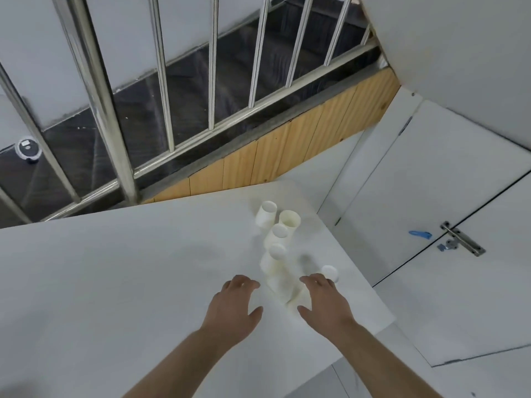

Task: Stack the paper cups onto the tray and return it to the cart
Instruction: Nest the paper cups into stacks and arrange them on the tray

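Note:
Several white paper cups stand in a loose cluster on the white table near its right edge. Two upright cups are farthest from me. Others sit upside down in a row toward me, and one more stands by my right fingertips. My left hand hovers palm down, fingers relaxed, just left of the nearest cups. My right hand hovers the same way on their right. Neither hand holds anything. No tray or cart is in view.
A steel railing with dark stairs behind it runs along the far side of the table. A wooden panel sits below it. White doors with a metal latch and a blue tag lie to the right, below the table edge.

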The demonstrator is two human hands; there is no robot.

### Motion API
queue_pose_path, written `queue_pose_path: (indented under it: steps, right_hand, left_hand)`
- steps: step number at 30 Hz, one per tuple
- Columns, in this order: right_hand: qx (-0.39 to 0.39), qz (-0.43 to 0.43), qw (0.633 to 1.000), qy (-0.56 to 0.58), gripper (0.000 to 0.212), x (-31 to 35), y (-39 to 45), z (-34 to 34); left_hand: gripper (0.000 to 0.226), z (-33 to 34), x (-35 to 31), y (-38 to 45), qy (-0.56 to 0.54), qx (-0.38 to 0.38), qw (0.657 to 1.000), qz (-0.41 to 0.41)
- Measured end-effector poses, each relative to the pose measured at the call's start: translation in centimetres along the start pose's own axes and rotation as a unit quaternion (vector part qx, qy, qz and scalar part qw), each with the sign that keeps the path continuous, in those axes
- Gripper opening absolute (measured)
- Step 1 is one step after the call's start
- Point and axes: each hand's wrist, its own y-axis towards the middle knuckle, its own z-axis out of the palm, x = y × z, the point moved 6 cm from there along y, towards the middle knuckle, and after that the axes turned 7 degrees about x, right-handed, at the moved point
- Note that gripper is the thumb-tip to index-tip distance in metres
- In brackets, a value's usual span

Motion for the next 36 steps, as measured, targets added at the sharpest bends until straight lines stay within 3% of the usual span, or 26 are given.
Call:
queue_pose_path:
  steps: [8,16,25,30,36]
  right_hand:
    - [0.058,-0.011,0.998,-0.014,0.06,-2.2,4.0,2.4]
    - [0.079,-0.065,0.995,-0.016,0.042,-2.9,5.0,4.4]
    - [0.115,-0.067,0.987,0.088,0.056,-4.2,3.9,4.0]
    - [0.178,-0.066,0.93,0.316,0.048,-3.7,3.1,4.0]
    - [0.206,-0.076,0.822,0.525,0.033,-2.2,3.1,3.7]
  left_hand:
    - [0.047,1.0,-0.7,2.2,0.011,-0.001,1.0,-0.023]
    - [0.048,3.8,-0.5,0.6,-0.004,0.005,0.997,-0.082]
    - [0.064,7.3,-1.0,1.4,-0.046,0.06,0.993,-0.091]
    - [0.089,8.1,-1.1,1.8,-0.115,0.075,0.987,-0.08]
    - [0.077,6.8,-0.5,1.5,-0.175,0.039,0.982,-0.059]
